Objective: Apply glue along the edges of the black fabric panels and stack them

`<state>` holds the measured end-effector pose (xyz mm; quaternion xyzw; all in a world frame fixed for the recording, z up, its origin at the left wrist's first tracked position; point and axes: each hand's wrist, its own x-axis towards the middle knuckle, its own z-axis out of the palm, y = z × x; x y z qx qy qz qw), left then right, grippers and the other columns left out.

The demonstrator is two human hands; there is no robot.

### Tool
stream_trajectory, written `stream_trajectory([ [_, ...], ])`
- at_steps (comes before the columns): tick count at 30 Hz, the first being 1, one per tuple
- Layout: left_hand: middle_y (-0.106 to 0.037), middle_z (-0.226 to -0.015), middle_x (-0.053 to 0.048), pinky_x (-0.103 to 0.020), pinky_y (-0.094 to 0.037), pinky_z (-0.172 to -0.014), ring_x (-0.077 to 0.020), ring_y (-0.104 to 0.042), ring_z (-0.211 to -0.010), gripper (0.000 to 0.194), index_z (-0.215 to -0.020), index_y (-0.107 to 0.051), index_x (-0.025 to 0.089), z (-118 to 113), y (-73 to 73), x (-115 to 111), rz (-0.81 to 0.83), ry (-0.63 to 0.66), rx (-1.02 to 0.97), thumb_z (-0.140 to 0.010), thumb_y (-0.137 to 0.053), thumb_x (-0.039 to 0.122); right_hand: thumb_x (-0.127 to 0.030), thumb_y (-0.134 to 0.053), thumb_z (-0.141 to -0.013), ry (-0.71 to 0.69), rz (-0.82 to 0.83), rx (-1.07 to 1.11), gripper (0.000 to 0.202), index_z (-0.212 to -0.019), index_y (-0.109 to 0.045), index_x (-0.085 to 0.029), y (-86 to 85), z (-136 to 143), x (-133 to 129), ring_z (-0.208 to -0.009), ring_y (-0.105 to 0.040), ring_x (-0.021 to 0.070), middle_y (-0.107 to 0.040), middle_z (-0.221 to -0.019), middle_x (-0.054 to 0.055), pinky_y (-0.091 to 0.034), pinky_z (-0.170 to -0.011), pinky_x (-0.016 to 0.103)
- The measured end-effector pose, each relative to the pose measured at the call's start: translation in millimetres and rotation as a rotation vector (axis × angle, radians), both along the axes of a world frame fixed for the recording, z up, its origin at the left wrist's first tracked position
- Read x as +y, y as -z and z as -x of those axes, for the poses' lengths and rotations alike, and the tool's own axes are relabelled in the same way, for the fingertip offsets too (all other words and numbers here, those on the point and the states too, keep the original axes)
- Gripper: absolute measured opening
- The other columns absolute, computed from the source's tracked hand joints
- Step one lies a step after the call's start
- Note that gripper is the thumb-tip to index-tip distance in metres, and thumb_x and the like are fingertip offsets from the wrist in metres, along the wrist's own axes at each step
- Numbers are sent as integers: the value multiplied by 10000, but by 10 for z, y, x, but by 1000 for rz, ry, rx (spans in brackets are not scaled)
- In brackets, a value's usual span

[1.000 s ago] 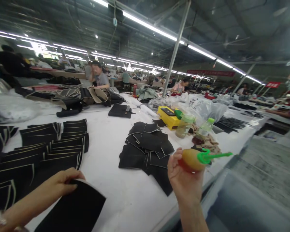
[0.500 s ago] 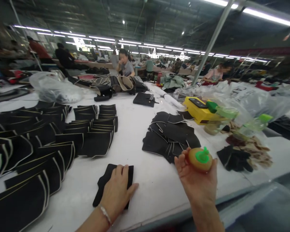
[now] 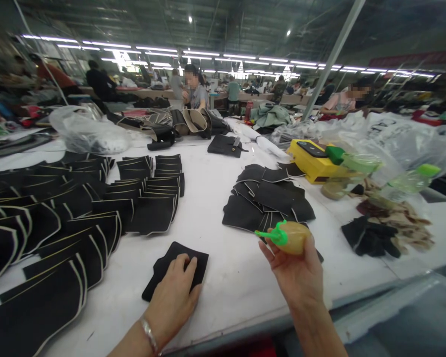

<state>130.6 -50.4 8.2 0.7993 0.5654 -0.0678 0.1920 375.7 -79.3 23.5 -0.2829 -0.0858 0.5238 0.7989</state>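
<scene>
My left hand [image 3: 176, 287] rests on a black leather-like piece [image 3: 162, 263] with a notched left edge, its fingers apart and slightly bent. The piece lies flat near the table's front. In my right hand [image 3: 301, 275] is a squeeze bottle [image 3: 295, 237] of amber liquid with a bright green nozzle. The bottle lies tilted across the fingers, its nozzle pointing left, and the hand is closed around its underside. Just behind it is a loose pile of black pieces [image 3: 271, 196] with pale edges, partly hidden by the bottle and fingers.
Rows of overlapping black pieces [image 3: 152, 215] cover the table's left. To the right stand a yellow box [image 3: 310, 166] and a plastic bottle with a green cap [image 3: 412, 181], near dark and tan scraps [image 3: 371, 235]. A black flat case [image 3: 225, 145] lies farther back. Several people work beyond.
My right hand has turned the bottle from nozzle-up to nozzle-left and moved slightly left. My left hand has stayed on the black piece, its thumb drawn in closer.
</scene>
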Motion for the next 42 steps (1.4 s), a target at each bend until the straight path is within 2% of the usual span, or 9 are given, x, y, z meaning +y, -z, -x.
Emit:
stream_trajectory([
  [4, -403, -1393, -173, -345, -469, -968, -266, -429, -1255, 561, -1408, -426, 92, -26, -27, -10, -16, 1, 38, -849, -438, 136, -419, -786, -738, 0, -27, -4, 362, -1021, -680, -220, -13, 2, 18, -845, -716, 266, -743, -981, 52, -596, -768, 507],
  [12, -403, -1396, -185, -363, -478, -938, -294, -420, -1257, 588, -1397, -435, 105, -85, -24, 4, -20, 24, 68, -814, -488, 165, -441, -814, -688, -18, 8, 57, 394, -988, -694, -216, -90, 16, 32, -793, -721, 268, -748, -925, 46, -590, -772, 524],
  [19, -521, -1205, -189, -375, -476, -884, -288, -504, -1107, 560, -1279, -525, 62, -278, -44, -7, -87, 10, 173, -722, -478, 75, -607, -687, -746, -85, 31, 240, 532, -1025, -660, -156, -158, -12, 17, -810, -706, 230, -728, -912, 88, -537, -889, 524],
  [21, -536, -1183, -180, -341, -477, -861, -270, -530, -1082, 504, -1238, -555, 70, -250, -56, 31, -86, 29, 185, -749, -438, 35, -651, -619, -770, -28, 6, 311, 590, -1071, -633, -144, -224, -95, 3, -789, -700, 220, -719, -907, 83, -504, -930, 553],
  [24, -561, -1150, -146, -320, -469, -845, -227, -588, -993, 432, -1166, -611, 109, -107, -82, 133, -47, 69, 98, -817, -369, 32, -571, -595, -803, 123, -87, 320, 487, -1101, -616, -186, -320, -282, -41, -731, -693, 195, -706, -923, 45, -449, -986, 573],
  [28, -584, -1055, -82, -292, -452, -798, -173, -623, -869, 426, -1186, -639, 204, 82, -124, 249, 38, 82, -96, -921, -309, 162, -439, -680, -746, 180, -121, 91, 347, -1043, -644, -263, -330, -403, -128, -773, -690, 202, -690, -944, 9, -452, -982, 535],
  [32, -608, -949, -59, -281, -437, -753, -177, -630, -850, 475, -1346, -536, 245, 122, -101, 274, 100, 58, -132, -945, -282, 222, -383, -730, -710, 155, -78, -148, 339, -1011, -646, -251, -230, -220, -194, -821, -678, 220, -679, -918, 11, -491, -935, 491],
  [37, -629, -1007, -71, -319, -447, -760, -197, -631, -838, 496, -1403, -464, 236, 81, 38, 219, 25, 86, -90, -949, -267, 219, -344, -800, -659, 112, -27, -482, 432, -1045, -643, -231, -114, 73, -247, -809, -656, 214, -666, -909, 14, -540, -836, 391],
  [42, -624, -1031, -68, -331, -463, -738, -202, -640, -814, 496, -1423, -428, 226, 71, 108, 168, -21, 103, -70, -962, -248, 240, -267, -886, -539, 19, 79, -1073, 615, -1107, -653, -222, -53, 219, -243, -856, -625, 202, -660, -989, 27, -516, -785, 264],
])
